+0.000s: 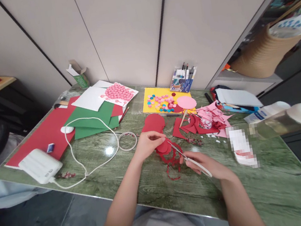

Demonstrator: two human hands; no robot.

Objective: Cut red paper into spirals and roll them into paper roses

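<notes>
My left hand [147,142] pinches a small round piece of red paper [163,147] above the green table [139,190]. My right hand [203,162] is closed round white-handled scissors [189,158], whose blades point up and left into the red paper. Thin curled red offcuts [172,162] hang and lie just below the cut. A larger red paper shape [154,122] lies on the table just beyond my left hand.
Red and pink scraps [208,119], a pink disc [186,102] and a yellow sheet with small dots [162,101] lie behind. Green, red and white sheets [89,118], a white power bank [40,165] with cable sit left. A glue bottle [289,118] lies at right.
</notes>
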